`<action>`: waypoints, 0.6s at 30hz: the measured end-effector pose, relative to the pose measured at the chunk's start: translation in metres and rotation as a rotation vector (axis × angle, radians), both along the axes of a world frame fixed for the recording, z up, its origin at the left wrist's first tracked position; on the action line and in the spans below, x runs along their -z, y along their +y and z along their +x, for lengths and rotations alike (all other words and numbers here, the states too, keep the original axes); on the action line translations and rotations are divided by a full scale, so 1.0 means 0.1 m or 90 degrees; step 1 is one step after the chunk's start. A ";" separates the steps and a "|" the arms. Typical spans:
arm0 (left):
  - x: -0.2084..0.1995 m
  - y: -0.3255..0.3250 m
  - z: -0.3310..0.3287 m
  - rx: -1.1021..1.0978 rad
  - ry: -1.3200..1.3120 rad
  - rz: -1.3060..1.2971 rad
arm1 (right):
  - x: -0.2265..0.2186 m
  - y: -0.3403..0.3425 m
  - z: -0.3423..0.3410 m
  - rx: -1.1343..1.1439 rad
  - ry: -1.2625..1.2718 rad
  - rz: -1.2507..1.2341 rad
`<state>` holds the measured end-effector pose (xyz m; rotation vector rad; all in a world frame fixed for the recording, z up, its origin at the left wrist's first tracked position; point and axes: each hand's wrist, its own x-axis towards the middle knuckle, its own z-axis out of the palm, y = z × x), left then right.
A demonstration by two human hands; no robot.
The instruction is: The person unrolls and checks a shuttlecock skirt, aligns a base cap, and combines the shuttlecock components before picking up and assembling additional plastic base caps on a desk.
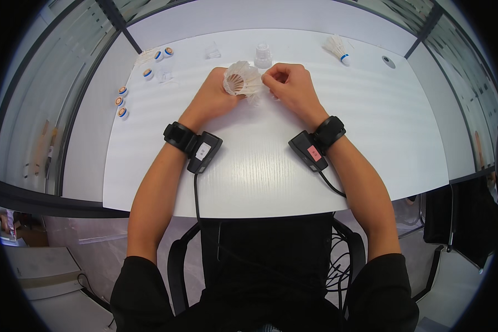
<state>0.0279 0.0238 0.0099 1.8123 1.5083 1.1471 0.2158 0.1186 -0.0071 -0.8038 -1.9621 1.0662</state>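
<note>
My left hand (212,98) is closed around a whitish, see-through shuttlecock skirt (242,79), its ribbed opening facing toward me. Just right of it, my right hand (293,88) has thumb and forefinger pinched together near the skirt's edge. Whatever is between those fingertips, if anything, is too small to tell. Crumpled clear plastic shows beneath the skirt, partly hidden by it. Beyond my hands a clear ribbed plastic cup (263,56) stands on the table.
Several blue-and-white shuttlecock corks (120,102) lie along the white table's (232,182) left side. Loose pale feathers (145,57) are at the far left. A whole shuttlecock (337,51) rests at the far right, near a round cable hole (389,62). Low panels surround the table.
</note>
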 end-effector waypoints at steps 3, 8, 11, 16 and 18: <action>0.01 0.00 0.00 -0.029 -0.004 0.001 | -0.02 -0.01 0.01 -0.006 0.018 -0.009; -0.03 -0.01 0.06 -0.080 -0.044 -0.008 | -0.05 0.00 0.05 -0.070 0.049 -0.103; -0.05 -0.03 0.07 -0.072 -0.077 -0.028 | -0.05 0.01 0.05 -0.096 0.072 -0.123; 0.03 0.01 0.04 -0.035 -0.108 -0.008 | -0.07 0.00 0.04 -0.126 0.086 -0.145; 0.03 0.03 0.07 -0.055 -0.120 -0.026 | -0.06 0.01 0.04 -0.119 0.086 -0.143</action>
